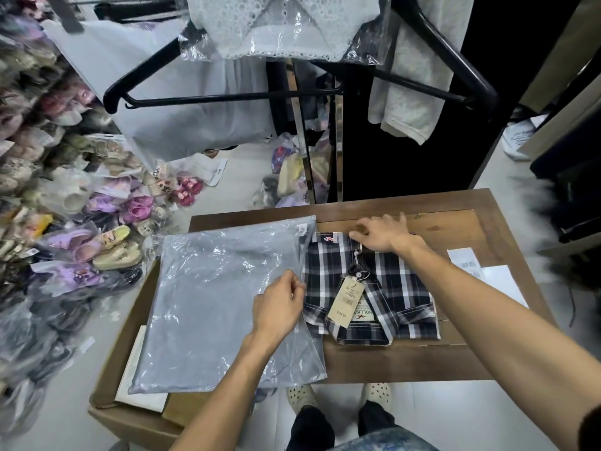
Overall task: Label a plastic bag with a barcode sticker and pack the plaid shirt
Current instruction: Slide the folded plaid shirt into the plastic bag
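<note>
Both forearms were bare, with no sleeve, watch or ring showing on the left hand (279, 304) or the right hand (383, 234). Below the table's (406, 362) near edge, the person wore dark trousers (312, 428) and pale clogs (300, 397) dotted with round holes.

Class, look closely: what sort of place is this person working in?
Probably a clothing stockroom or packing area: bagged shoes heaped on the floor, garments on black hangers, and a tagged plaid shirt beside a plastic bag.
</note>
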The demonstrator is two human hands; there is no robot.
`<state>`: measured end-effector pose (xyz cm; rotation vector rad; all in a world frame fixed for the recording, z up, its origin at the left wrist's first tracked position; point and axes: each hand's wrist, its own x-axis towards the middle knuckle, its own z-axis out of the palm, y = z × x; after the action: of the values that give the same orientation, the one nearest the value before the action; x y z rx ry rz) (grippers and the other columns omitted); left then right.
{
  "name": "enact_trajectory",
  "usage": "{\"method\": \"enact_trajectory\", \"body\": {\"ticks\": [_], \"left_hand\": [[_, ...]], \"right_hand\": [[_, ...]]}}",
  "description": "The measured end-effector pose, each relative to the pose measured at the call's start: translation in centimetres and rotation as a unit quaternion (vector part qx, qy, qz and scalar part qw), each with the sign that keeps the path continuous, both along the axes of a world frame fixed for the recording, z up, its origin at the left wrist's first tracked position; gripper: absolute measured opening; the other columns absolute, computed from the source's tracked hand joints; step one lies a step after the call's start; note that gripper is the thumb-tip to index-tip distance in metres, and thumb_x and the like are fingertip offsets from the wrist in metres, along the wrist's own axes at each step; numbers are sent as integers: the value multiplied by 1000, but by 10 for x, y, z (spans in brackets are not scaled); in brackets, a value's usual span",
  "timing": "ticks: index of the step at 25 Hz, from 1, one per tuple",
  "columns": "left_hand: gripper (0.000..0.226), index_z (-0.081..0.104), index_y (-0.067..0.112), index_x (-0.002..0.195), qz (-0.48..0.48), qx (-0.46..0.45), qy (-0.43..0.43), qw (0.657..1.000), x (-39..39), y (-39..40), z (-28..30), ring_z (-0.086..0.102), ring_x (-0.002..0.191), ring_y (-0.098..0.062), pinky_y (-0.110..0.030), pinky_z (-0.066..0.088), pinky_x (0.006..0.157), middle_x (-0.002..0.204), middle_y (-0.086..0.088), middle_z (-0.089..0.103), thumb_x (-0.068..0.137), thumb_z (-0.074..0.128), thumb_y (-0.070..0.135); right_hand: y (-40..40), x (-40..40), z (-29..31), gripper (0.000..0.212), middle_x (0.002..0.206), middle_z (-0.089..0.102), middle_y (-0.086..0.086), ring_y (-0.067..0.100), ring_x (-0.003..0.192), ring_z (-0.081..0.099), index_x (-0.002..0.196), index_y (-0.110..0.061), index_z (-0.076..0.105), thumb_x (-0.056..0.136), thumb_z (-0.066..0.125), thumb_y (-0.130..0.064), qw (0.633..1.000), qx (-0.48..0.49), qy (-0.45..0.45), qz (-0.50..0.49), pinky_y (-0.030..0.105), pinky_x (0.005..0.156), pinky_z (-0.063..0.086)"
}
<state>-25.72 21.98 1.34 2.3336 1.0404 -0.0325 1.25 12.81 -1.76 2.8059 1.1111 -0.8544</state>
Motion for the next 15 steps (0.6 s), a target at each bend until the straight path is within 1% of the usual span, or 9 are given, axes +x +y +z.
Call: {"method": "enact_trajectory", "body": {"ticks": [1, 2, 4, 6, 8, 10, 12, 13, 15], "left_hand": [[18, 50, 27, 86, 2, -2, 1, 1000, 1, 0, 0, 64, 80, -15, -37, 46, 77, 87, 11, 68, 101, 48, 37], [18, 51, 26, 86, 3, -6, 2, 1000, 2, 0, -1, 64, 79, -16, -37, 47, 77, 87, 11, 67, 101, 48, 36], [19, 52, 23, 87, -1, -18, 1, 1000, 3, -1, -1, 63, 77, -18, -36, 48, 74, 85, 8, 67, 102, 49, 35], [20, 53, 20, 90, -15, -23, -6, 1000, 1, -2, -2, 64, 74, -18, -36, 50, 71, 83, 5, 67, 103, 49, 34], [19, 54, 19, 90, -22, -31, -6, 999, 1, -3, -4, 63, 72, -17, -35, 51, 69, 81, 3, 68, 103, 50, 33], [19, 55, 17, 91, -23, -40, 0, 999, 2, -4, -8, 64, 74, -18, -35, 51, 69, 82, 2, 68, 103, 51, 32], [20, 55, 16, 92, -20, -44, 7, 999, 4, -5, -11, 64, 76, -20, -35, 50, 70, 84, 0, 68, 104, 50, 31], [20, 55, 15, 92, -18, -49, 11, 999, 5, -6, -11, 63, 77, -22, -34, 48, 69, 85, -2, 68, 104, 50, 30], [19, 56, 13, 95, -15, -63, 14, 998, 6, -7, -14, 64, 79, -24, -32, 46, 69, 88, -6, 69, 104, 50, 28]], "right_hand": [[-1, 3, -3, 54, 150, 50, 4, 33, 146, 36, 144, -34, 51, 100, 41, -63, 999, -7, 30, 20, 62, 120, 11], [-3, 6, -4, 48, 147, 52, 3, 32, 144, 39, 138, -35, 57, 99, 45, -61, 997, 15, 71, 35, 59, 119, 18], [-7, 8, -3, 26, 131, 61, -4, 25, 130, 53, 115, -36, 68, 97, 58, -52, 978, 96, 182, 46, 52, 114, 36], [-7, 5, -2, 17, 123, 65, -10, 18, 118, 59, 107, -36, 70, 95, 65, -46, 961, 123, 244, 44, 50, 110, 42], [-5, -2, -6, 37, 139, 60, -4, 22, 128, 55, 126, -31, 65, 94, 64, -50, 972, 84, 214, 52, 50, 113, 39], [-1, -3, -12, 68, 154, 48, 3, 27, 138, 48, 146, -24, 48, 89, 67, -56, 980, 27, 184, 67, 50, 117, 36], [-2, 7, -3, 87, 152, 47, 6, 28, 137, 48, 151, -20, 40, 81, 76, -56, 979, -40, 187, 68, 49, 117, 37], [-6, 18, 3, 88, 148, 50, 4, 28, 134, 50, 149, -20, 42, 77, 80, -55, 978, -77, 185, 58, 49, 116, 38], [-18, 38, 12, 78, 139, 54, -2, 27, 131, 52, 137, -25, 52, 73, 84, -54, 975, -156, 153, 40, 49, 114, 40]]}}
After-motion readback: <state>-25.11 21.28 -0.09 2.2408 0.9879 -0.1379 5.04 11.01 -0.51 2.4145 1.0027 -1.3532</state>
